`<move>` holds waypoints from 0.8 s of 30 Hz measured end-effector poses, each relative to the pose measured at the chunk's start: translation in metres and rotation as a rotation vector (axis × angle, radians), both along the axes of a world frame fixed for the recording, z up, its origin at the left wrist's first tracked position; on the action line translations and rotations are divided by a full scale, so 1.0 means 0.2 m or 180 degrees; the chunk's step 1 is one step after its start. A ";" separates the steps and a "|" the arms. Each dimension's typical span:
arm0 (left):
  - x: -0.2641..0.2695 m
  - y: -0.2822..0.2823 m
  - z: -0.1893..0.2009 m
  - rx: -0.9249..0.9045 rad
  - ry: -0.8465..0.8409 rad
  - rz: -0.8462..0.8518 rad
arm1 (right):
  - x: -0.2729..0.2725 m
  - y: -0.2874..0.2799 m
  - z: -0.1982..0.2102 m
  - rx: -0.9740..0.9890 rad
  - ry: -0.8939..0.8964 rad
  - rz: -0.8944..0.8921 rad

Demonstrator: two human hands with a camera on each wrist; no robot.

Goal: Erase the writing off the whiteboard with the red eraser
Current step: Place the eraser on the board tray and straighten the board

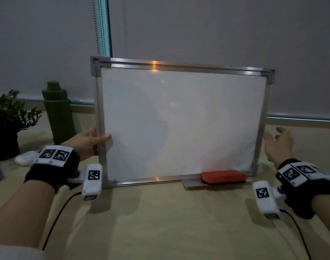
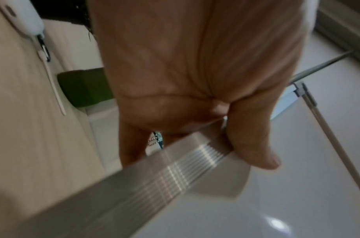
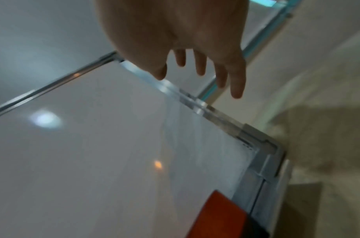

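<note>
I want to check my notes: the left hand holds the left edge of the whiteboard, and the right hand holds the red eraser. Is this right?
Not quite. In the head view the red eraser lies on the tray at the bottom of the whiteboard, and the right hand is open beside the right edge, holding nothing. The left hand does hold the left edge.

Glossy whiteboard [image 1: 179, 119] with ribbed metal frame [image 2: 175, 175]; matt tablecloth [image 1: 169, 222].

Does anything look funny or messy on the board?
Not really. The whiteboard stands upright, gripped at its left edge by the left hand, and looks almost clean: just one tiny dark mark near the middle. The red eraser sits neatly on the bottom ledge. The right hand hovers open beside it.
</note>
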State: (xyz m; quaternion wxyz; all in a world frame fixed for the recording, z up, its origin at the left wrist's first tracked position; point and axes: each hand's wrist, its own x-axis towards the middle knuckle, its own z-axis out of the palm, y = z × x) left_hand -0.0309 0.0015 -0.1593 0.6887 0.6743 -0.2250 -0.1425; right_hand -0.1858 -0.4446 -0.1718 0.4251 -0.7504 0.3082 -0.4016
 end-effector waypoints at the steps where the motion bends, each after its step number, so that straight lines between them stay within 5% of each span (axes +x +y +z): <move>1: 0.01 0.01 -0.01 0.0206 0.0030 0.0077 | 0.01 -0.02 -0.02 0.0252 0.0080 0.0190; 12: 0.00 0.06 0.14 0.2269 -0.0223 0.0074 | 0.01 -0.12 -0.11 0.0967 0.0389 0.0814; 24: 0.44 -0.35 0.09 0.1957 -0.0961 0.0946 | 0.26 -0.35 -0.11 0.1084 0.0224 0.0493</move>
